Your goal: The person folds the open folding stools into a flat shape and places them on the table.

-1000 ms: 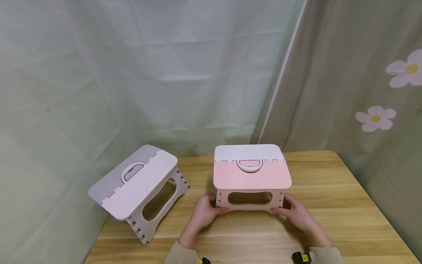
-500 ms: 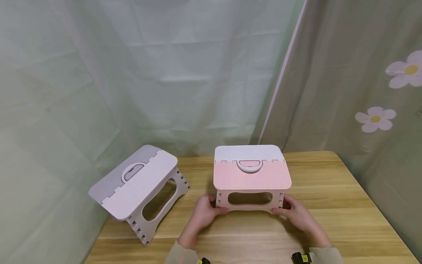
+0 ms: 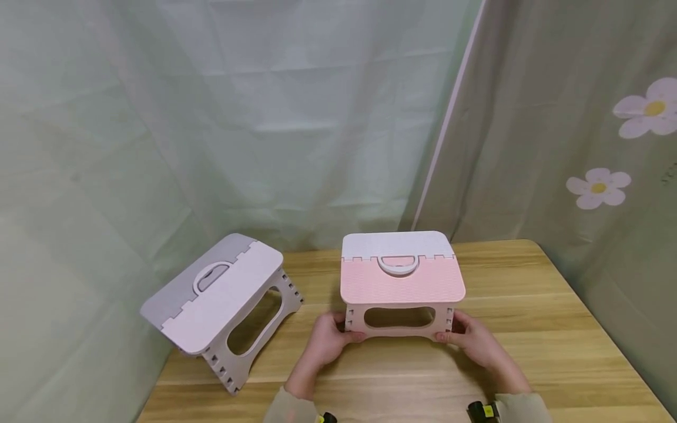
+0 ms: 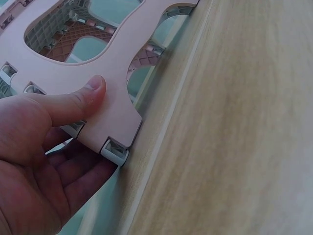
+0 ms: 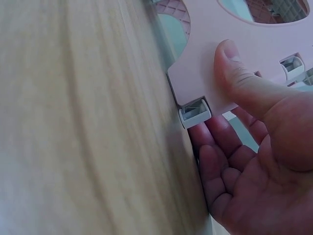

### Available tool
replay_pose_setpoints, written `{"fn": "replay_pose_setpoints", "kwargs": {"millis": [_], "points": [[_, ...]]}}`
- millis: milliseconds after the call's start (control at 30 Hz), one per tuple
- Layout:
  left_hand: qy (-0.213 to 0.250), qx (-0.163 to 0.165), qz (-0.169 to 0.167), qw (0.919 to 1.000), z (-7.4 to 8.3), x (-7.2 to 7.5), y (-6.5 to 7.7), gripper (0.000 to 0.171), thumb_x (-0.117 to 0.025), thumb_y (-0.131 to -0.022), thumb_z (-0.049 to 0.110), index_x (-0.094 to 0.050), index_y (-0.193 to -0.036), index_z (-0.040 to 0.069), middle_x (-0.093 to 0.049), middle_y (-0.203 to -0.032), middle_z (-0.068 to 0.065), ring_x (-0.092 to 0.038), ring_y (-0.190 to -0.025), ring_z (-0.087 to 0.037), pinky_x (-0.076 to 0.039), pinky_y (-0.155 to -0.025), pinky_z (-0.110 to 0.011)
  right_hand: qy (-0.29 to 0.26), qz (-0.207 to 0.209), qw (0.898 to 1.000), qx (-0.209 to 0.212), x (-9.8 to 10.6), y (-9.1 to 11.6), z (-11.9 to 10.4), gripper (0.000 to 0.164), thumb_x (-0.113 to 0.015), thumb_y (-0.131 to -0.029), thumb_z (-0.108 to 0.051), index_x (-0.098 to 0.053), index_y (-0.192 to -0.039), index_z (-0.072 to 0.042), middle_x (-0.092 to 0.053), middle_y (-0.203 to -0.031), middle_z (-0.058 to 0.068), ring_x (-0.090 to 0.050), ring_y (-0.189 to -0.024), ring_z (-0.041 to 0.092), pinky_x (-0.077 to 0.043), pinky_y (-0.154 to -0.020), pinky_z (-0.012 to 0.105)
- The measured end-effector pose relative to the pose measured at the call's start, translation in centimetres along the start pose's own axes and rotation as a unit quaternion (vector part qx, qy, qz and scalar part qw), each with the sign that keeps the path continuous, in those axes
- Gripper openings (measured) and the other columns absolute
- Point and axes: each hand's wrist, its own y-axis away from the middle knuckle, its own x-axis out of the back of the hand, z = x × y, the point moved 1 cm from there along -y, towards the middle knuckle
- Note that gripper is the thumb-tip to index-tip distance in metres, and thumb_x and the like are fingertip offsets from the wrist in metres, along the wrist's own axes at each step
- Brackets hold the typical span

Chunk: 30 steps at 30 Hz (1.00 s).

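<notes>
The head view shows my sleeves (image 3: 290, 408) nearest, at the bottom edge, over a wood-grained surface (image 3: 407, 379). Past them, my left grip (image 3: 325, 341) and my right grip (image 3: 478, 346) are clamped on the two lower corners of a pink-and-white folding stool (image 3: 402, 288); in the wrist views each thumb lies on the front leg panel, fingers behind its edge. The stool stands upright and unfolded on the surface, its handle lying on the top. To its left, apart from it, stands a grey-and-white folding stool (image 3: 238, 294), turned at an angle. Behind hang a pale green curtain (image 3: 296, 117) and, rightward, a darker flower-printed curtain (image 3: 529, 135).
</notes>
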Motion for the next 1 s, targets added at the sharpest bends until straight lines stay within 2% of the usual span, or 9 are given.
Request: {"fn": "replay_pose_setpoints", "kwargs": {"millis": [133,267,467,733,1000], "points": [[-0.004,0.009,-0.002,0.9999,0.1,0.0,-0.03,0.025,-0.093,-0.084,0.014,-0.081,-0.105,0.009,-0.078,-0.097,0.005,-0.068,-0.087,-0.01,-0.055,-0.077,-0.027,-0.008,-0.006,1.0,0.004,0.01,0.02,0.05,0.062,-0.085,-0.093,-0.019,-0.059,-0.143,0.006,-0.073,-0.114,0.009,-0.064,-0.103,0.021,-0.051,-0.085,0.031],[-0.003,0.003,-0.004,1.0,0.21,0.0,-0.02,0.024,-0.093,-0.085,0.013,-0.081,-0.105,0.008,-0.078,-0.097,0.004,-0.068,-0.087,-0.011,-0.055,-0.077,-0.028,-0.01,-0.008,1.0,0.02,0.06,0.07,0.05,0.063,-0.085,-0.094,-0.017,-0.057,-0.144,0.008,-0.073,-0.115,0.01,-0.063,-0.103,0.023,-0.051,-0.083,0.031],[-0.007,0.002,-0.001,1.0,0.26,0.02,-0.02,0.025,-0.093,-0.084,0.012,-0.08,-0.106,0.008,-0.078,-0.097,0.003,-0.067,-0.088,-0.011,-0.055,-0.078,-0.028,-0.017,-0.005,1.0,0.006,-0.05,-0.05,0.03,0.063,-0.085,-0.093,-0.018,-0.058,-0.145,0.005,-0.073,-0.114,0.01,-0.064,-0.104,0.022,-0.051,-0.085,0.03],[-0.001,0.001,-0.001,1.0,0.09,0.11,0.05,0.026,-0.092,-0.085,0.012,-0.08,-0.107,0.006,-0.078,-0.099,0.001,-0.067,-0.087,-0.011,-0.055,-0.077,-0.028,-0.028,-0.016,0.999,0.024,-0.09,-0.12,0.25,0.062,-0.083,-0.095,-0.014,-0.055,-0.146,0.008,-0.072,-0.115,0.011,-0.063,-0.103,0.024,-0.051,-0.081,0.03],[-0.003,0.005,-0.005,1.0,0.16,0.15,0.06,0.024,-0.092,-0.086,0.013,-0.081,-0.106,0.009,-0.078,-0.098,0.004,-0.067,-0.087,-0.01,-0.055,-0.077,-0.027,-0.013,-0.01,1.0,0.008,-0.1,-0.15,0.14,0.063,-0.084,-0.094,-0.02,-0.058,-0.146,0.005,-0.072,-0.114,0.01,-0.063,-0.104,0.023,-0.051,-0.085,0.03]]}}
